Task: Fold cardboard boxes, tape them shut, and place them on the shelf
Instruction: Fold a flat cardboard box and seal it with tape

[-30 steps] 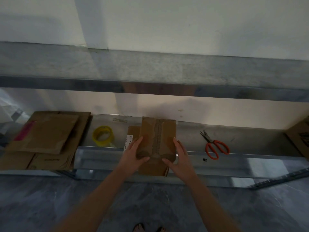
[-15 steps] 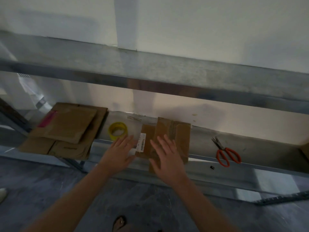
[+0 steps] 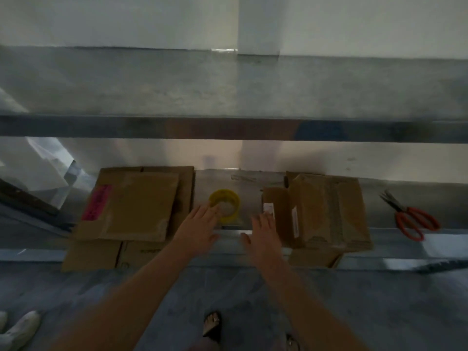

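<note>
— Low in the middle of the frame, what are the two hands doing?

— Both reach toward the lower shelf [image 3: 395,239] with fingers straight and spread. The left grip [image 3: 200,225] holds nothing. Its fingertips overlap the near-left rim of the yellow tape roll [image 3: 224,193], but blur hides whether they touch it. The right grip [image 3: 263,234] is just as loose and empty, its fingertips just beside a white label [image 3: 269,208].

— Where is the cardboard box [image 3: 326,211]?

— Right of centre on that shelf, brown top facing up, its near edge hanging past the shelf's metal lip. The white label sits on a lower brown piece against the box's left side. I cannot tell whether that piece is a flap.

— And around it?

— Left of the roll lies a flat cardboard stack [image 3: 136,206] with a pink label [image 3: 97,205], also jutting past the lip. Red-handled scissors [image 3: 401,211] lie at the far right, well apart from the box. An upper shelf [image 3: 228,92] crosses the frame above. A sandalled foot [image 3: 212,325] shows at bottom centre and a white shoe [image 3: 20,328] at lower left.
</note>
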Demonstrator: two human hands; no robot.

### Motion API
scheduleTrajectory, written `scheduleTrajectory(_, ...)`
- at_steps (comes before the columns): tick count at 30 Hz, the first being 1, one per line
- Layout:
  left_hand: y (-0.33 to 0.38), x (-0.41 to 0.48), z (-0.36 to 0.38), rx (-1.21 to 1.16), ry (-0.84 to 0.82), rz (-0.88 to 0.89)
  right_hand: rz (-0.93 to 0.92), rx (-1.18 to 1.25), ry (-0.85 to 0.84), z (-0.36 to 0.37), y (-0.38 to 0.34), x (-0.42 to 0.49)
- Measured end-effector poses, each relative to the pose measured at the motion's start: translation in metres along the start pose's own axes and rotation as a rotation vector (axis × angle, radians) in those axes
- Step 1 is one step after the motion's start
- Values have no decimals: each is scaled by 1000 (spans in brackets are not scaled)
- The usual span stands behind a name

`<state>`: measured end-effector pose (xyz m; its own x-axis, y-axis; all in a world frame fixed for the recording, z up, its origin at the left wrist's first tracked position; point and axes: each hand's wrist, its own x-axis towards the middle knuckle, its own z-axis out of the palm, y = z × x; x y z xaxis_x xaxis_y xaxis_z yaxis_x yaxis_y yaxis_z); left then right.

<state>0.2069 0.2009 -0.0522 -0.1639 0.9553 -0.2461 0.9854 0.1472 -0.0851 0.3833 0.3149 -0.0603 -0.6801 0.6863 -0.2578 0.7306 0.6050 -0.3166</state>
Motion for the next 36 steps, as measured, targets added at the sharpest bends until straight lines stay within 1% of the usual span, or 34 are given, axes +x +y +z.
scheduleTrajectory(3,-9,15,10,-17,-9,47,52,-21,75,13,-2,12)
scheduleTrajectory(6,-14,25,15,-80,71,60,80,-36,199,17,-4,18)
scheduleTrajectory(7,-15,28,15,-118,71,65,93,-14,219,16,-5,19)
scheduleTrajectory(9,-15,33,14,-151,86,75,98,3,160,12,-5,22)
scheduleTrajectory(15,-18,29,4,-192,300,199,59,101,80,5,8,25)
scheduleTrajectory(18,-19,19,-1,-202,334,246,55,145,19,1,5,20)
scheduleTrajectory(20,-19,14,-8,-229,345,208,67,186,2,-2,-1,19)
scheduleTrajectory(22,-19,8,-13,-275,353,153,65,231,36,-7,-6,18)
scheduleTrajectory(26,-11,-8,-19,-290,400,101,-23,317,90,-22,-6,0)
scheduleTrajectory(29,16,-20,-25,-292,422,114,-104,318,123,-29,15,-23)
scheduleTrajectory(31,39,-31,-28,-266,447,107,-146,342,115,-36,30,-41)
scheduleTrajectory(34,80,-61,-29,-341,528,5,-191,450,86,-42,44,-75)
scheduleTrajectory(36,111,-83,-24,-350,523,-50,-237,450,69,-42,56,-100)
